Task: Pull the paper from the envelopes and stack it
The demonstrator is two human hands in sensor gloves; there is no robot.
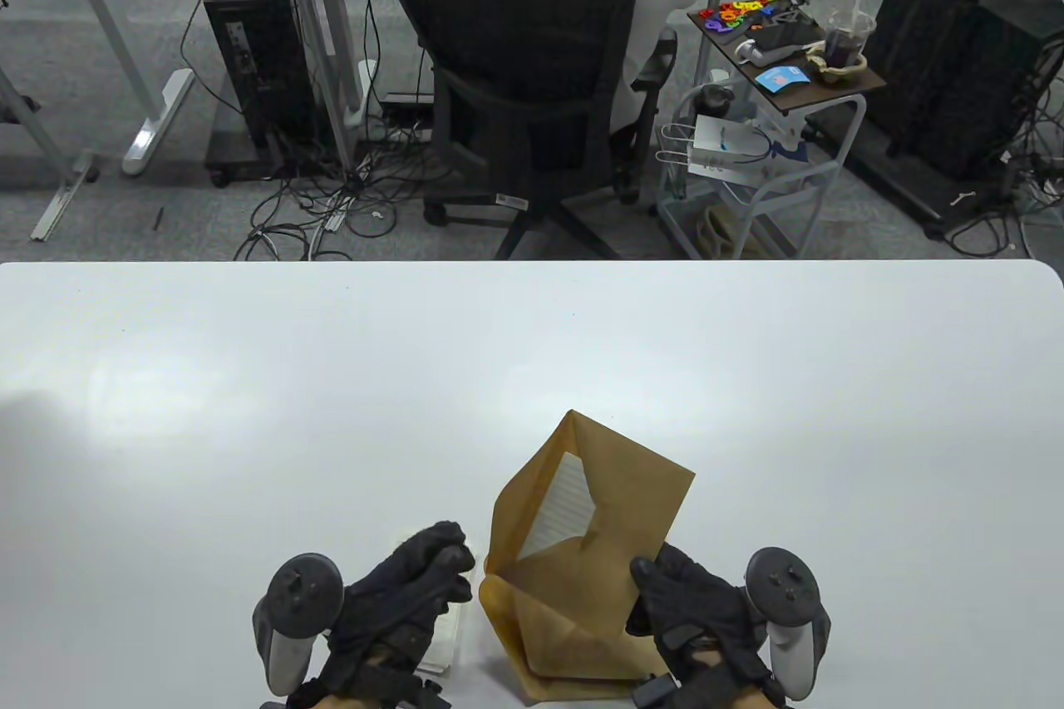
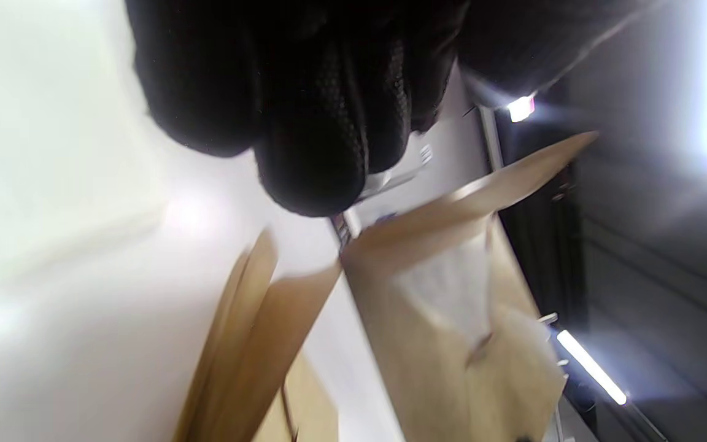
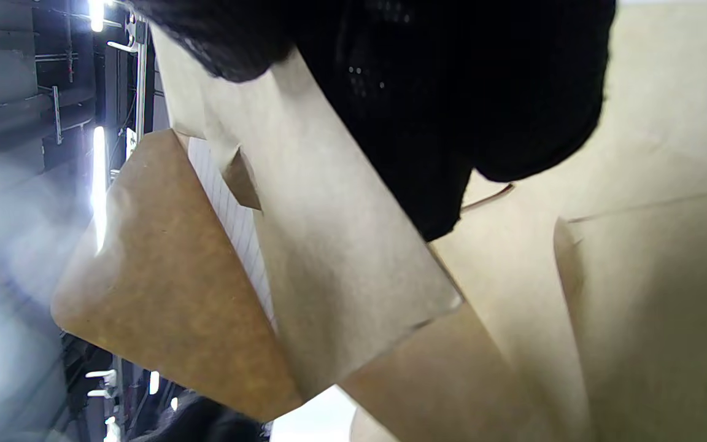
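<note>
Counter point(image 1: 249, 410): white, carrying everything below; the open envelope serves as landmark.
Open envelope point(image 1: 607, 509): brown kraft, held tilted up off the counter near its front edge, flap point(image 1: 519, 509) folded open to the left.
Contents: a lined white sheet point(image 1: 565, 505) sits inside the open envelope, its upper part showing in the mouth.
Envelope pile point(image 1: 565, 659): more brown envelopes lying flat beneath the open envelope.
Paper stack point(image 1: 440, 642): white sheets just left of the open envelope, partly under the left hand.
Right hand point(image 1: 698, 617): grips the open envelope's lower right edge, thumb on its front.
Left hand point(image 1: 399, 593): fingers curled together, just left of the flap; whether it touches the flap cannot be told.
</note>
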